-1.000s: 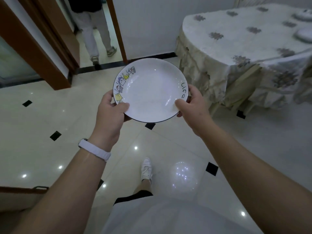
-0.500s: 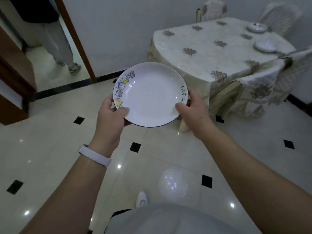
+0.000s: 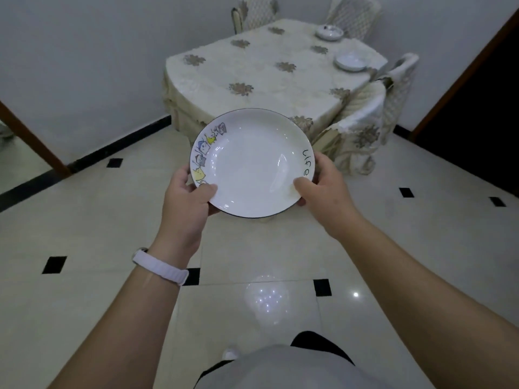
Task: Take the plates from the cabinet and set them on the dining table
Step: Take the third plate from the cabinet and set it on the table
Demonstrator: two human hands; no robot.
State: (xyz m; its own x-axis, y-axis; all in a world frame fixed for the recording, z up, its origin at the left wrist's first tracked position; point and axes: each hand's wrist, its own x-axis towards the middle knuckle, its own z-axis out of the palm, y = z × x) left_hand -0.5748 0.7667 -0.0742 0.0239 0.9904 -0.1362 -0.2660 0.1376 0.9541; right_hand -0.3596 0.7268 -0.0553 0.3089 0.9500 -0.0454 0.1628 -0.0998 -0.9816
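A: Right at the bottom edge, a pale shirt front and dark shorts, both cut off by the frame. One white shoe pokes out; the other foot is hidden.

B: And two bare forearms reach forward over the glossy tiled floor. There's a white wristband on the left wrist.

A: Now the hands. The left hand grips the near-left rim of the plate, thumb on top, fingers tucked out of sight underneath. The right hand clamps the near-right rim the same way, thumb on the inner face.

B: So one plate, held level in the air by both hands, above the floor and short of the table. White, dark edge, little cartoon figures on the left rim, the word "Life" on the right.

A: The plate covers the near corner of the dining table behind it. The cream cloth with brown flower motifs hangs low, so the legs are hidden.

B: On that table, at the far right, two white dishes: the nearer dish and the farther dish. Too small to say whether they are plates or bowls.

A: Chairs? I count three, all under covers: one right chair against the table's side, two behind, their tops cut off.

B: Grey wall beyond, a brown door frame at left, a dark opening at right that I can't see into.
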